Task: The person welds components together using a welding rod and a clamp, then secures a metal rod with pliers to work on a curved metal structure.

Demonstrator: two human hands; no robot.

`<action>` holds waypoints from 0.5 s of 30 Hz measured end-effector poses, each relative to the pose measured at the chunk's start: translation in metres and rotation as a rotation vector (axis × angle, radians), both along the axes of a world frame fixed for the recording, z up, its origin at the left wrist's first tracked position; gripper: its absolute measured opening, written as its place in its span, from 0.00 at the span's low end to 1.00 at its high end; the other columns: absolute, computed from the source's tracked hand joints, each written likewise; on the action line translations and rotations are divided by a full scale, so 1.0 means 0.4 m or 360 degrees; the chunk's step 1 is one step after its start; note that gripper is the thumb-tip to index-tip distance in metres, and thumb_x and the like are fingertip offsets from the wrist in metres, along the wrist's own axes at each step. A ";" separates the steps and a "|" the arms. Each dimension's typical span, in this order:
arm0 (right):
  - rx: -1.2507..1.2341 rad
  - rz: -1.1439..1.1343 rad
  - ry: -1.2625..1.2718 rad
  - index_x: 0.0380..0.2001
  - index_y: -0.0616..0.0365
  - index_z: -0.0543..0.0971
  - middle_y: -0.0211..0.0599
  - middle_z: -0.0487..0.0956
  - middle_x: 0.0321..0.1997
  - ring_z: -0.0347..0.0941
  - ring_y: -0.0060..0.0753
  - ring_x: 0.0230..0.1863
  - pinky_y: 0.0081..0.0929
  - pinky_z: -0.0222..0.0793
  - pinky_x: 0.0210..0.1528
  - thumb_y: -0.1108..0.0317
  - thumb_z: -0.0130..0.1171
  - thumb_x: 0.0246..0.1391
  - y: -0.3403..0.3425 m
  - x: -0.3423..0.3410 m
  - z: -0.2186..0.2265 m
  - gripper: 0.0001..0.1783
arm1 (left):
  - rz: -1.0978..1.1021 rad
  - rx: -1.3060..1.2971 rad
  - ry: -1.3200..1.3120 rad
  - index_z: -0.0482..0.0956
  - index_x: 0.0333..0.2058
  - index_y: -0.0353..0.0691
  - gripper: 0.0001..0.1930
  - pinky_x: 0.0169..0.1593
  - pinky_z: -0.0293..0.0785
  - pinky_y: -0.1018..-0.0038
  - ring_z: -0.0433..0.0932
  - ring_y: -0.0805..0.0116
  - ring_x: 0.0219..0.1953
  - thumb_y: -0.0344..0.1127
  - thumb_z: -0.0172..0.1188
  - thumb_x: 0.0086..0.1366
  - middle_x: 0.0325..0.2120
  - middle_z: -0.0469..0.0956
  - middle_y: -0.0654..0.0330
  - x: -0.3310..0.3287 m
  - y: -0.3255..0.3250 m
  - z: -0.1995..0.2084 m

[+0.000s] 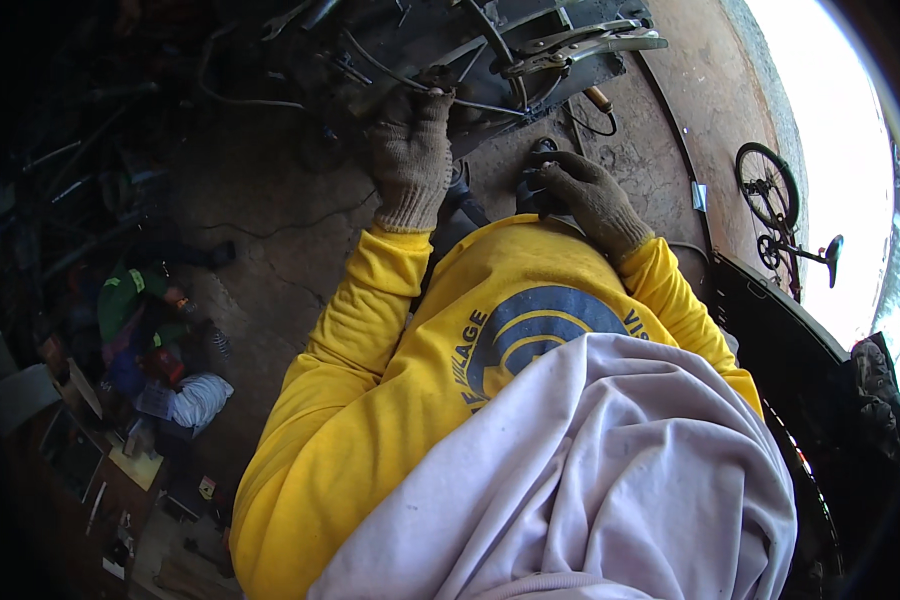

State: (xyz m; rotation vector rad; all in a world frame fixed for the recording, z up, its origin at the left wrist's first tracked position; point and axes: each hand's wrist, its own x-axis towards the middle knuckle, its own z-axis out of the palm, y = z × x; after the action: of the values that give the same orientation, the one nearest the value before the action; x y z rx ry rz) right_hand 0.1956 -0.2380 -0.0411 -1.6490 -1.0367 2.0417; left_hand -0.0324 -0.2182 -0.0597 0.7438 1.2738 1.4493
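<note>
Both my hands wear brown knit work gloves. My left hand [411, 160] is raised at the near edge of a dark metal worktable [470, 115], its fingers closed by a thin curved metal rod [375, 62]. What those fingers hold, if anything, I cannot make out. Lower and to the right, my right hand [592, 200] is in front of my belly, fingers stretched out, with nothing visible in it. On the table lie locking pliers [582, 48], clamped near a curved metal piece [492, 38].
A wooden handle [598, 98] sticks out beside the table. Cables [270, 232] run across the concrete floor. Off to the right stands a bicycle [770, 190]. At left, a person in green [120, 300] is low down near boxes and clutter; metal scrap [70, 190] lies farther up.
</note>
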 end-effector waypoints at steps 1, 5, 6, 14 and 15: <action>0.0000 -0.0005 -0.0002 0.58 0.63 0.76 0.35 0.82 0.42 0.76 0.24 0.36 0.23 0.74 0.41 0.57 0.55 0.68 0.000 0.001 0.003 0.24 | 0.0014 -0.0032 0.0074 0.81 0.42 0.38 0.08 0.38 0.76 0.80 0.80 0.79 0.31 0.36 0.62 0.70 0.32 0.83 0.66 -0.001 0.000 -0.006; 0.0011 0.0011 -0.0028 0.58 0.63 0.75 0.36 0.81 0.43 0.76 0.24 0.37 0.23 0.75 0.42 0.57 0.55 0.67 0.000 0.010 0.004 0.24 | 0.0039 -0.0030 0.0071 0.82 0.42 0.38 0.08 0.38 0.77 0.80 0.82 0.77 0.31 0.36 0.61 0.71 0.33 0.84 0.64 0.009 0.000 0.019; -0.0011 0.0000 -0.0017 0.58 0.63 0.75 0.36 0.81 0.43 0.76 0.25 0.37 0.23 0.75 0.42 0.57 0.55 0.68 -0.001 0.013 0.002 0.24 | 0.0035 -0.0032 0.0068 0.82 0.42 0.38 0.08 0.38 0.77 0.80 0.82 0.77 0.31 0.36 0.61 0.71 0.33 0.84 0.64 0.012 0.001 0.019; -0.0023 0.0023 -0.0038 0.58 0.63 0.76 0.35 0.81 0.42 0.76 0.25 0.37 0.24 0.75 0.42 0.57 0.55 0.68 0.009 0.017 0.022 0.23 | 0.0084 -0.0072 0.0091 0.82 0.40 0.37 0.08 0.39 0.78 0.79 0.83 0.76 0.30 0.35 0.59 0.71 0.31 0.84 0.65 0.007 0.001 0.013; -0.0022 0.0032 -0.0048 0.57 0.63 0.76 0.35 0.81 0.42 0.76 0.24 0.37 0.24 0.75 0.42 0.58 0.55 0.68 0.010 0.018 0.023 0.23 | 0.0087 -0.0073 0.0094 0.82 0.40 0.37 0.08 0.39 0.78 0.79 0.83 0.76 0.30 0.35 0.59 0.71 0.31 0.84 0.65 0.004 0.002 0.002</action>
State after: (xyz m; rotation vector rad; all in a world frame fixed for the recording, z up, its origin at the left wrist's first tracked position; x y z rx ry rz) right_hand 0.2027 -0.2340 -0.0317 -1.6878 -1.0554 2.0469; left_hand -0.0306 -0.2173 -0.0587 0.7310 1.3777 1.4465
